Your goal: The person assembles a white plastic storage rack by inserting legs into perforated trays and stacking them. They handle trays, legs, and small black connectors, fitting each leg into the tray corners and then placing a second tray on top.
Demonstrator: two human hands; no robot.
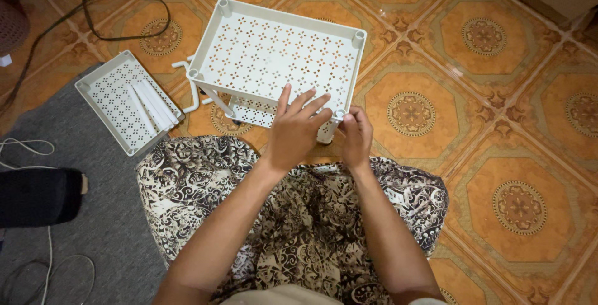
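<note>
On the orange patterned tile floor (517, 93), seen from the head camera, a white perforated shelf tray (274, 53) stands raised on short posts, with a second perforated tier (252, 113) partly visible beneath it. The left hand (294, 132) lies flat against the tray's near rim, fingers straight and slightly spread, clamped on nothing. The right hand (356, 136) is curled at the tray's near right corner, fingers bunched together around the white corner post (328, 129); whether they actually pinch it I cannot tell, since the fingertips are hidden.

Left of the rack, a separate white perforated tray (118, 109) lies half on a grey mat (106, 230), and a bundle of flat white strips (154, 104) rests inside it. A white curved tube piece (190, 90) lies on the floor between the two trays. A dark cable (124, 15) loops across the tiles at upper left, and thin white cords (28, 149) trail over the mat. A dark object (40, 196) sits at the left edge. The person's lap is covered by brown and cream patterned cloth (299, 218). No packages, labels or signs can be made out.
</note>
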